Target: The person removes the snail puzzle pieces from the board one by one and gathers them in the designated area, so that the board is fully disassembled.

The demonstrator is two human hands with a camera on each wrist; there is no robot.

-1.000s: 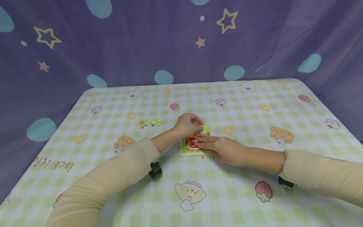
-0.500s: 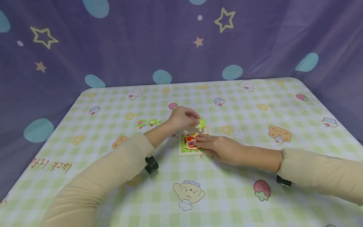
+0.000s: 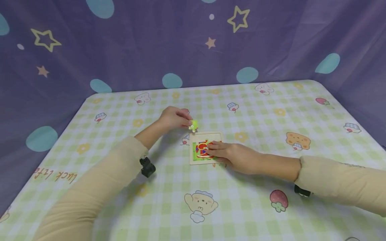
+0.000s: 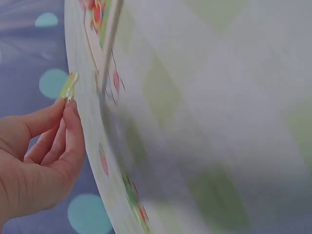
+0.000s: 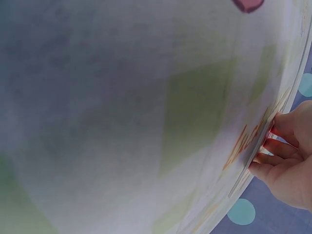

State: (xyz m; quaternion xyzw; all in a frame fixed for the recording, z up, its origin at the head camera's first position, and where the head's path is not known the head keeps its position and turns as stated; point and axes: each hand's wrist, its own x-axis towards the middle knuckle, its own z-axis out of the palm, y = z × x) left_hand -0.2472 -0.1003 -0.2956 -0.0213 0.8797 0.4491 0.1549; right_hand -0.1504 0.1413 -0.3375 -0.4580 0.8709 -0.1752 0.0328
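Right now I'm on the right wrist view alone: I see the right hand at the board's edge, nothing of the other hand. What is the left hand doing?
Observer: The left hand pinches a green piece between thumb and fingers.

Operator: Is that piece touching the board?

Observer: No. The left wrist view shows a gap between it and the nearest corner of the board.

Operator: Then how much of the board is filled?

Observer: In the head view, a red-and-green picture fills the near part, while bare wood shows along the far side. The right hand covers some of the right side, so I can't tell there.
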